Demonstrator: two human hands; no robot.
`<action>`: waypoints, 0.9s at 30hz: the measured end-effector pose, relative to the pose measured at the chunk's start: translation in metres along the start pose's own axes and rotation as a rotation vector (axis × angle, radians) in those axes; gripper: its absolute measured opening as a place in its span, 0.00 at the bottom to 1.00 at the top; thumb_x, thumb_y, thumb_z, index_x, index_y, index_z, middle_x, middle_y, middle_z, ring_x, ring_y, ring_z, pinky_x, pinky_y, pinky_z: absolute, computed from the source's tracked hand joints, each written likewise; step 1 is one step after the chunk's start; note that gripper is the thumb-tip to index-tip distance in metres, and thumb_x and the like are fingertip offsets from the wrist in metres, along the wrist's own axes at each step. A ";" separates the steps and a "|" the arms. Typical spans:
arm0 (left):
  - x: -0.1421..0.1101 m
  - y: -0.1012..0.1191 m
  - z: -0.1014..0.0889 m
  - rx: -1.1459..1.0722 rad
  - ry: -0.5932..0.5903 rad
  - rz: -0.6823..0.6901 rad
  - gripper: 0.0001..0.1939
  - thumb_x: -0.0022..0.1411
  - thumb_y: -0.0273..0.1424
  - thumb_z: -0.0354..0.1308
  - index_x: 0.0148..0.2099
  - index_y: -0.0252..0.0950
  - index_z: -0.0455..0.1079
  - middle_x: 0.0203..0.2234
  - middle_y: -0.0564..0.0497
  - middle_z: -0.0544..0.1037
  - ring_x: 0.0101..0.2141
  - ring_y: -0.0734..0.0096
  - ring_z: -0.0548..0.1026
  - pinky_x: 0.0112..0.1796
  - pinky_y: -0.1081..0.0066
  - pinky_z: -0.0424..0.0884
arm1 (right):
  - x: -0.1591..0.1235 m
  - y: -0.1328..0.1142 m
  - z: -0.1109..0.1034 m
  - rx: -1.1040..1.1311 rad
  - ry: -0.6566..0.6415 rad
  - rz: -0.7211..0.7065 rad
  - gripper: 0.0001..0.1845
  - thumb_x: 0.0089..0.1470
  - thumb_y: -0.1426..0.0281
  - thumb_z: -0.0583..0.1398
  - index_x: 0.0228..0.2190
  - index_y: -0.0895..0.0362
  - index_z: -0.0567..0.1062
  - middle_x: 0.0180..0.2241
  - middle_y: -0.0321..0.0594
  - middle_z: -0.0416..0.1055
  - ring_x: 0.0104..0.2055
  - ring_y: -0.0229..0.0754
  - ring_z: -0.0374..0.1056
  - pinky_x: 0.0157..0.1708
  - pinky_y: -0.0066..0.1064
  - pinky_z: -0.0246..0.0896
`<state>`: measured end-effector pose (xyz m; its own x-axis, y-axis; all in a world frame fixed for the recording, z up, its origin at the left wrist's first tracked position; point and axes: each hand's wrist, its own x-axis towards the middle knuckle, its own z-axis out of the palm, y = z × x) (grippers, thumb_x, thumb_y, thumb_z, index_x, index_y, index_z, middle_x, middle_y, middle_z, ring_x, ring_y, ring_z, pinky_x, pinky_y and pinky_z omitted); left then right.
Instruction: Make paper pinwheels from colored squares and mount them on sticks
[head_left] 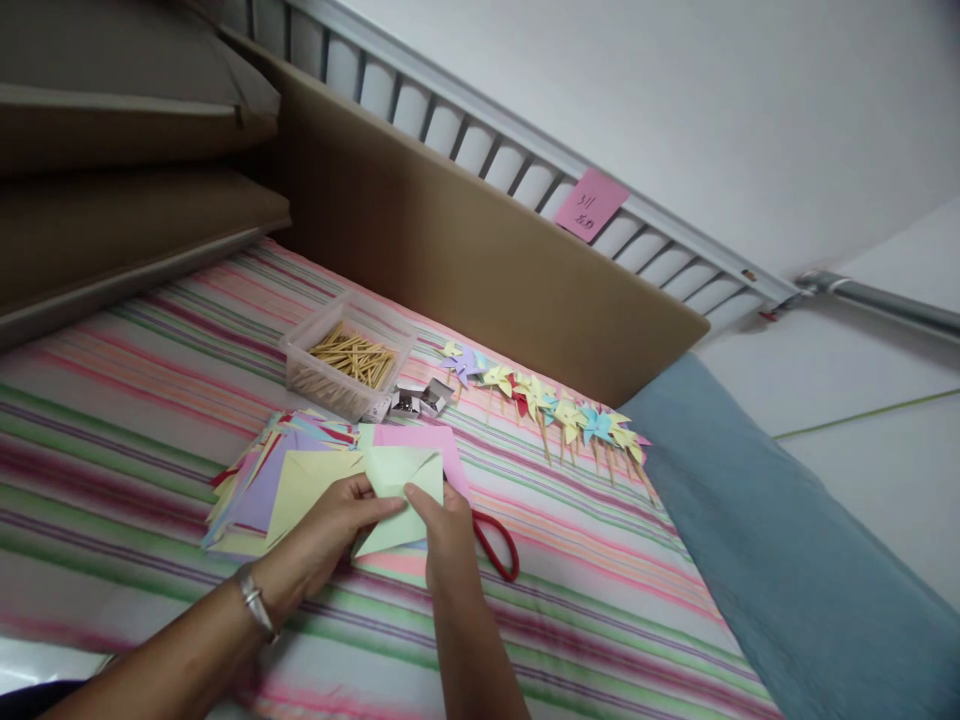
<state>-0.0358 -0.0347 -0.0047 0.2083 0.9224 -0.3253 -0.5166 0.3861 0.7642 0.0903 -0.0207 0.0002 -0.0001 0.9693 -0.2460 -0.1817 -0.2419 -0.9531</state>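
A striped cloth covered the whole surface, with a brown board and a white radiator behind it; on the cloth stood a clear box of sticks, and a row of pinwheels was near the board. In my judgement, the main danger was in the green sheet: a line near its upper right corner looked like a cut, and if the paper was pulled from both sides, it could tear further there. A thumb that slipped could also press a crease in the wrong place. The red handle was just beside the wrist of the right hand, so a careless turn might push it. The sheet was between the hands, above the papers; I could not tell if it touched them. The fingers of the left hand pinched its left side, thumb on top, while the right fingers gripped its right side, the thumb near the middle, the others mostly hidden behind.
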 end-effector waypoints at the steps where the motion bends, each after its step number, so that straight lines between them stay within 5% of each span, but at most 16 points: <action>1: 0.001 -0.002 0.002 -0.012 0.019 0.016 0.18 0.41 0.34 0.69 0.36 0.32 0.75 0.28 0.47 0.81 0.32 0.63 0.76 0.39 0.67 0.68 | 0.000 0.002 0.002 -0.004 0.004 -0.011 0.15 0.40 0.67 0.66 0.33 0.61 0.78 0.28 0.40 0.78 0.27 0.45 0.71 0.29 0.33 0.66; 5: 0.003 -0.005 0.001 0.005 0.104 0.042 0.17 0.41 0.35 0.68 0.35 0.31 0.76 0.27 0.46 0.81 0.29 0.62 0.77 0.35 0.67 0.69 | -0.001 0.007 0.008 -0.002 0.013 -0.074 0.13 0.43 0.68 0.65 0.34 0.59 0.78 0.32 0.40 0.78 0.33 0.46 0.72 0.35 0.35 0.67; 18: 0.004 -0.003 -0.001 -0.016 0.147 0.047 0.15 0.41 0.33 0.67 0.33 0.31 0.76 0.26 0.46 0.81 0.30 0.61 0.77 0.35 0.67 0.69 | 0.003 0.018 0.009 0.002 0.039 -0.028 0.16 0.40 0.66 0.66 0.33 0.60 0.78 0.32 0.41 0.79 0.31 0.47 0.72 0.34 0.36 0.68; 27: 0.008 0.010 -0.018 0.022 0.182 0.035 0.13 0.45 0.29 0.62 0.36 0.33 0.75 0.21 0.51 0.79 0.23 0.67 0.74 0.27 0.70 0.69 | -0.005 0.004 0.005 -0.058 -0.212 -0.091 0.17 0.52 0.62 0.60 0.43 0.57 0.74 0.40 0.41 0.76 0.40 0.46 0.72 0.42 0.35 0.65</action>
<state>-0.0543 -0.0241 -0.0100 0.0355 0.9192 -0.3921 -0.5026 0.3555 0.7880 0.0847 -0.0259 -0.0012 -0.1937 0.9735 -0.1216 -0.1339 -0.1491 -0.9797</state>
